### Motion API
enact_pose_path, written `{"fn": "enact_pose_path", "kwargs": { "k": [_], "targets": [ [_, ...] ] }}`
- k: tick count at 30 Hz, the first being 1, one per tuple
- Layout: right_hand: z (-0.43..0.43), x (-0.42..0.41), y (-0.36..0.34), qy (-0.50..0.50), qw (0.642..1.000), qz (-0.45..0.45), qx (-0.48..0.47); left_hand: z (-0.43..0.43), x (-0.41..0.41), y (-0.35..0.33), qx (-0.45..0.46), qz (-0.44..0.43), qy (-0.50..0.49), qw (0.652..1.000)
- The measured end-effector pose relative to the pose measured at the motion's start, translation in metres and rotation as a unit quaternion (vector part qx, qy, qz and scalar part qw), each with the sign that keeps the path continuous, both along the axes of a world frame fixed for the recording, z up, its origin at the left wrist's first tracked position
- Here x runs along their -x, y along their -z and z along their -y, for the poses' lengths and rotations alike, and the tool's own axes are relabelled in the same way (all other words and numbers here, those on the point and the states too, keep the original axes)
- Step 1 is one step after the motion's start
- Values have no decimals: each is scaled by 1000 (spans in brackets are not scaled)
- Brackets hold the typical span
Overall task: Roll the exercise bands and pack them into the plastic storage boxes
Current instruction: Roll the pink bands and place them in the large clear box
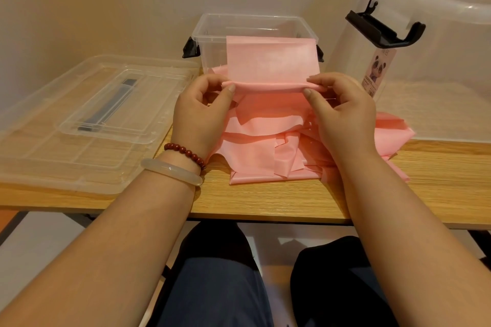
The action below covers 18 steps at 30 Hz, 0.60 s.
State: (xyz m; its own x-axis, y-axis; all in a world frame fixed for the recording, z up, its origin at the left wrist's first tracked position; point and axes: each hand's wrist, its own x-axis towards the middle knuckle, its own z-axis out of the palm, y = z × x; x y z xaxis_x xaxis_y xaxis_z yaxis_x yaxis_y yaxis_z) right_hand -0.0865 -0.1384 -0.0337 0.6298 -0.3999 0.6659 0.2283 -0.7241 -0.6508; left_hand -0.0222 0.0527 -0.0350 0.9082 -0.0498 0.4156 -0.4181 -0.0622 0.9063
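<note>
**Band roll in progress, both hands engaged**

Left hand (202, 111) and right hand (342, 111) are each pinching one end of a pink exercise band (271, 61), fingers and thumbs curling round its rolled edge. The unrolled part is standing up in front of the open clear box (210, 32). More pink bands (260, 146) are lying heaped on the wooden table (265, 199) under the hands. A clear lid (87, 114) is lying at left.

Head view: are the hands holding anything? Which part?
A pink exercise band. The left hand pinches the left end of its rolled edge, the right hand the right end.
</note>
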Motion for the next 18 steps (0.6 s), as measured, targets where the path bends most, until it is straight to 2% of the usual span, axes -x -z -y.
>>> {"fn": "enact_pose_path", "kwargs": {
  "k": [5,18],
  "targets": [
    [-1,0,0,-13,998,-11,-53,0,0,0,15,3,21,1000],
    [-1,1,0,-10,1000,-6,-20,0,0,0,-15,8,7,1000]
  ]
}}
